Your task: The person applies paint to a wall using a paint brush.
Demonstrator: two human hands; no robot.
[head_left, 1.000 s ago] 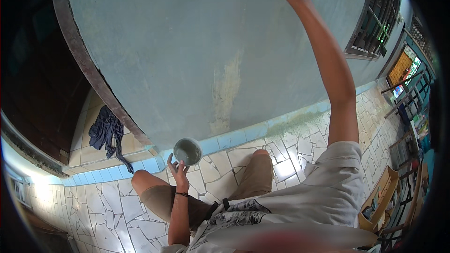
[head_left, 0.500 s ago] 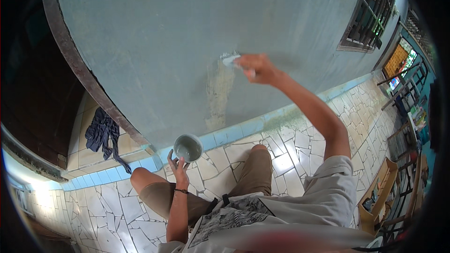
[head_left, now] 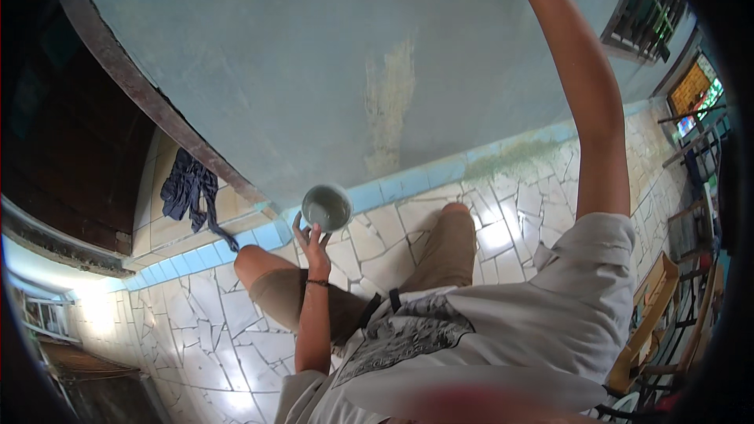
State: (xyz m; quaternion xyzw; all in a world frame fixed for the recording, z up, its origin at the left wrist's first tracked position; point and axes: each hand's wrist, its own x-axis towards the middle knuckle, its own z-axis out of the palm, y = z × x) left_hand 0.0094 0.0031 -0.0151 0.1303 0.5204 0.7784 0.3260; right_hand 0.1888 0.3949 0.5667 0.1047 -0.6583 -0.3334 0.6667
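Note:
My left hand [head_left: 314,245] holds a round grey bowl [head_left: 342,195] from below and behind, fingers spread along its side. The bowl is tilted toward me, and something greyish lies inside that I cannot make out clearly. In front of me rises a blue-grey wall [head_left: 283,71]. A rough, upright beige patch [head_left: 390,102] stands out on it. My right forearm [head_left: 577,63] stretches up across the wall, and the hand itself lies beyond the upper edge of the picture.
A dark crumpled cloth [head_left: 187,192] hangs over the tiled step at the doorway on the left. Light blue tiles [head_left: 400,185] edge the wall's foot. A barred window [head_left: 648,12] is at upper right. Wooden furniture [head_left: 652,318] stands on the right. The floor [head_left: 377,255] is broken-tile paving.
My right hand, which pressed a pale tool against the top of the beige patch, has gone up and out of view. My left hand still holds the bowl; the whole view has shifted.

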